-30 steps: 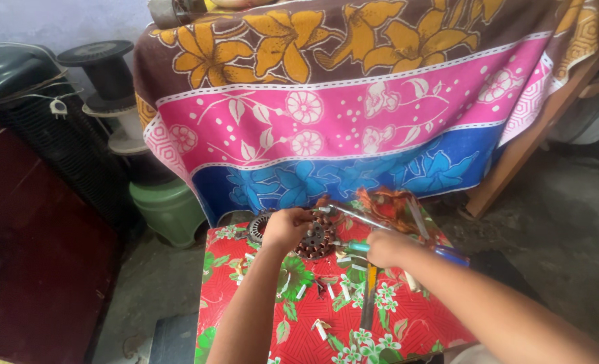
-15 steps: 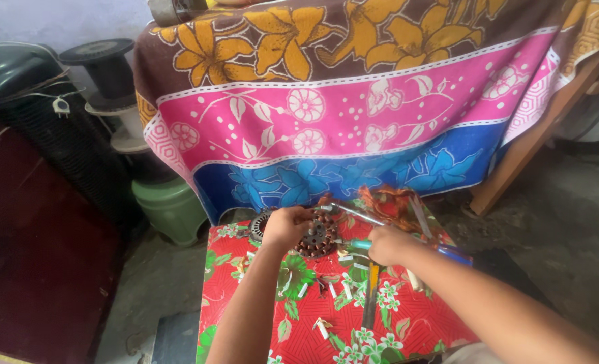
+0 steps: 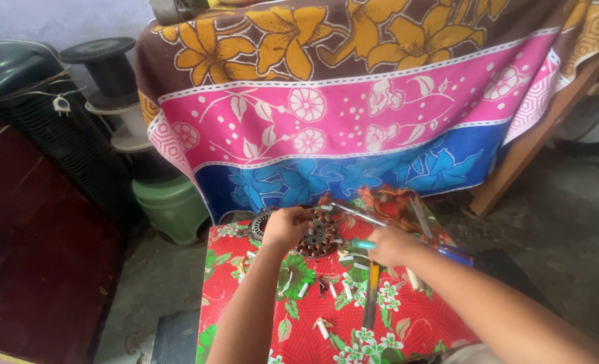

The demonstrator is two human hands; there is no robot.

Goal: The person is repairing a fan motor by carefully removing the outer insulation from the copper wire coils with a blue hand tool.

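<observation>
Nothing has really moved: my left hand point(image 3: 284, 226) still grips the round, heavy, stiff copper-wound metal stator point(image 3: 316, 236) by its rim on the red flowered bench point(image 3: 380, 323), while my right hand point(image 3: 388, 244) stays closed around a teal-handled tool point(image 3: 363, 245).

i see a red tablecloth point(image 3: 380, 323) with green leaves and white flowers near me, a far drape point(image 3: 353, 101) banded brown with orange lilies, pink, then blue, and a green bucket point(image 3: 171, 205) left.

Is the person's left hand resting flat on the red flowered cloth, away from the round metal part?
No: the left hand grips the round metal part, while the right hand holds a green-handled tool beside it.
</observation>
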